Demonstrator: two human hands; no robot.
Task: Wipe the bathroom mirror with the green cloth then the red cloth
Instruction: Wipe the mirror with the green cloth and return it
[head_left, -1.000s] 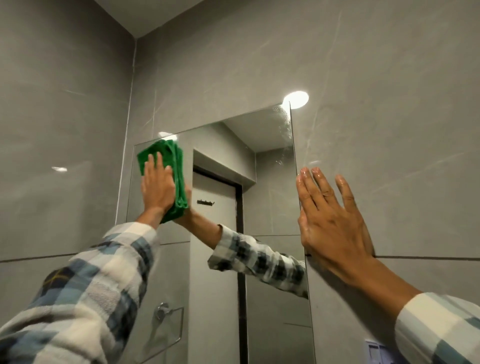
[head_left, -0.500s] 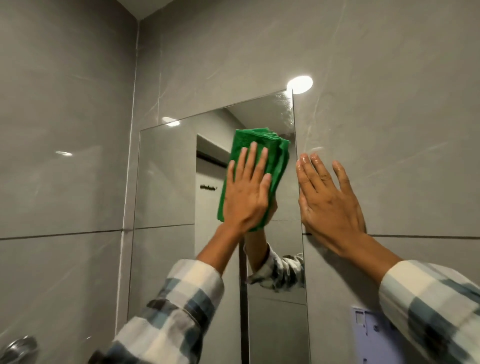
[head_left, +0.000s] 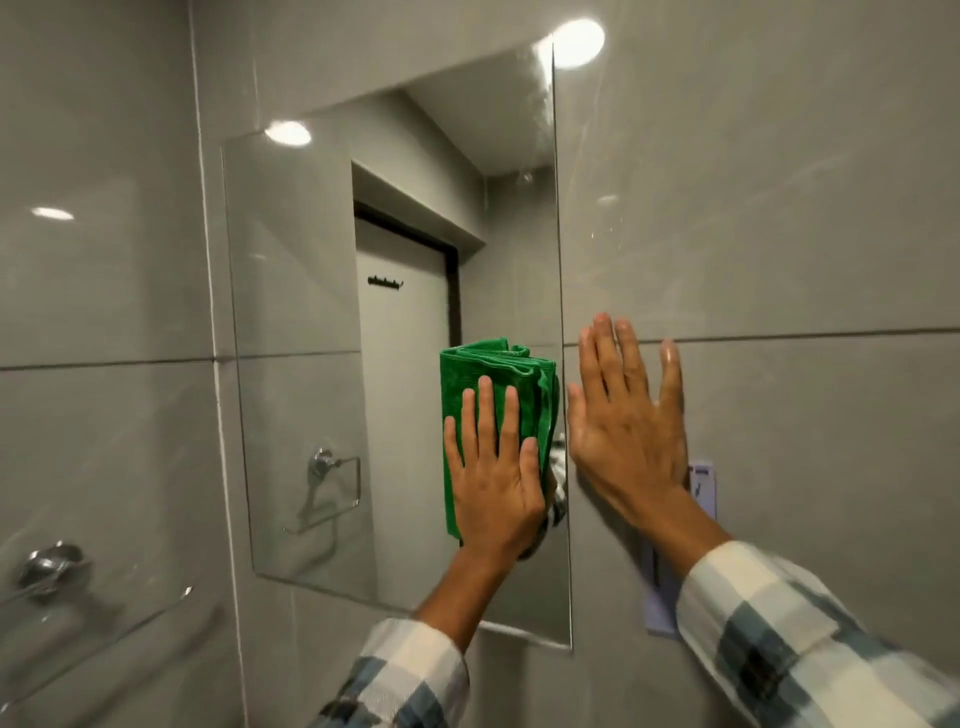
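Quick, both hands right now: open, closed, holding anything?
Left hand: open, flat, pressing the green cloth against the mirror.
Right hand: open, flat on the wall tile, holding nothing.

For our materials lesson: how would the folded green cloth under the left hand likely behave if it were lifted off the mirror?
The green cloth shows several soft, wavy layers at its top edge, so it would probably flop and unfold when lifted. It looks light for its size, since the flat left hand alone pins it to the upright mirror. Its nappy surface suggests grip rather than slipperiness.
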